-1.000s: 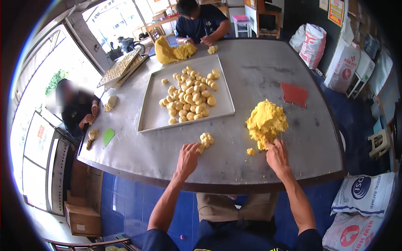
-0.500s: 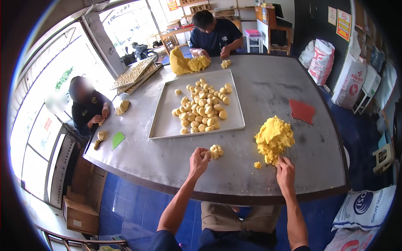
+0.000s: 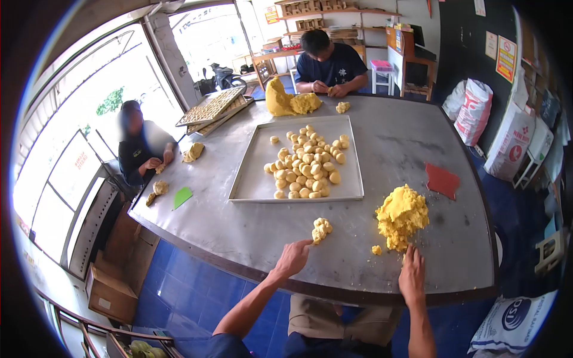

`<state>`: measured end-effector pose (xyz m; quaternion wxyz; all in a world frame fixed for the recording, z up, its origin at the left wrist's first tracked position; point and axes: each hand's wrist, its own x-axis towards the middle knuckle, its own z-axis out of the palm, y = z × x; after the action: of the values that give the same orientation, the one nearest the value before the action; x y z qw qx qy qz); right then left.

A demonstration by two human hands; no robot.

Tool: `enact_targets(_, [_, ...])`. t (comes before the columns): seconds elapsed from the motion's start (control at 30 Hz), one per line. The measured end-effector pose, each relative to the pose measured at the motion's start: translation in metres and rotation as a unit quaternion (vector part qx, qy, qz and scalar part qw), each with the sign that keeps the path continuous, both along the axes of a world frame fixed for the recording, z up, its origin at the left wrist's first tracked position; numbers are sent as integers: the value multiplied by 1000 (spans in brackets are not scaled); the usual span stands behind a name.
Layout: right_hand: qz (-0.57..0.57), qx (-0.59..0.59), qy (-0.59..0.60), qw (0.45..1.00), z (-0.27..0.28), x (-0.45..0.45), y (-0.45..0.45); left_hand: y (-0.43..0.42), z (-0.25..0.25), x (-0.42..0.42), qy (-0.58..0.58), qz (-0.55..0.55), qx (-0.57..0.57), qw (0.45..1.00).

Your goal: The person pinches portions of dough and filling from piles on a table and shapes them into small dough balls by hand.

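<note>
1. The grey worktop had dark smudges.
2. A shallow tray lay flat on it.
3. Nearer the front edge sat a pale dough lump, a crumbly yellow mound and a yellow bit.
4. A red sheet lay right, a green sheet left.
5. A big yellow mass stood at the far edge.
</note>
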<state>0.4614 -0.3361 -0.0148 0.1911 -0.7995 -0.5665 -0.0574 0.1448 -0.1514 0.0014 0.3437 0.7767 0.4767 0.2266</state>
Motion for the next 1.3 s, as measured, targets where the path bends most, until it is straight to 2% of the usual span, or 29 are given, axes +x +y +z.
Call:
enact_targets(0.03, [0, 31, -58, 998, -5, -9, -7, -1, -1, -6, -46, 41, -71, 996])
enact_targets(0.07, [29, 39, -30, 998, -8, -7, -11, -5, -5, -9, -92, 81, -143, 982])
enact_targets(0.13, [83, 52, 30, 995, -12, -2, -18, -9, -28, -9, -139, 109, -4, 984])
enact_targets(0.17, [57, 67, 72, 993, -11, 2, -15, -9, -40, -8, -160, 121, 66, 978])
enact_targets(0.2, [30, 82, 116, 989, -6, 8, -8, -17, -34, 3, -206, 68, 1, 976])
enact_targets(0.23, [5, 94, 160, 983, 0, 13, 0, -32, -12, 18, -139, 2, 44, 989])
enact_targets(0.27, [-6, 136, 164, 977, 0, 20, 11, -43, 1, 31, -112, -41, 42, 992])
enact_targets(0.3, [-9, 124, 153, 980, 0, 22, 17, -49, 6, 41, -88, -82, 40, 992])
enact_targets(0.33, [-11, 112, 141, 984, 0, 23, 22, -52, -7, 44, -32, -105, 149, 983])
enact_targets(0.37, [-14, 101, 130, 986, -2, 24, 27, -52, -29, 44, 25, -128, 256, 958])
enact_targets(0.4, [-1, 98, 91, 991, -7, 26, 30, -53, -29, 49, 81, -148, 361, 917])
enact_targets(0.5, [16, 26, 58, 998, -12, 33, 30, -62, -20, 69, 233, -153, 354, 892])
enact_targets(0.57, [25, -3, 26, 999, -19, 37, 30, -43, 2, 91, 196, -117, 374, 899])
enact_targets(0.63, [42, -58, 5, 997, -1, 41, 28, -16, -2, 114, 136, -71, 421, 894])
enact_targets(0.67, [32, -13, 54, 998, 13, 38, 25, -11, -13, 118, 129, -67, 414, 898])
enact_targets(0.77, [0, 36, 125, 991, 5, 47, 16, 3, -47, 131, 116, -77, 395, 908])
enact_targets(0.8, [-14, 12, 160, 987, 13, 40, 16, 8, -51, 130, 118, -84, 386, 911])
enact_targets(0.87, [-30, 27, 93, 995, -18, 34, 7, 10, -43, 125, 114, -104, 342, 927])
enact_targets(0.9, [-38, -5, 98, 994, -2, 19, 0, 12, -33, 120, 108, -111, 312, 937])
enact_targets(0.97, [-20, -16, 60, 998, -4, 8, -12, 6, -38, 111, 93, -167, 410, 892])
enact_targets(1.0, [2, 23, 73, 997, -5, 3, -15, 0, -40, 113, 164, -164, 403, 885])
enact_targets(1.03, [20, 42, 64, 997, -7, 1, -17, -3, -42, 116, 235, -158, 399, 872])
enact_targets(1.13, [13, 60, 98, 993, 7, 3, -9, 2, -44, 120, 178, -57, 362, 913])
enact_targets(1.23, [-19, 104, 112, 988, 1, 21, 13, -10, -36, 113, 100, -60, 332, 936])
enact_targets(1.3, [-6, 117, 76, 990, -18, 32, 27, -28, -35, 105, 141, -16, 324, 935])
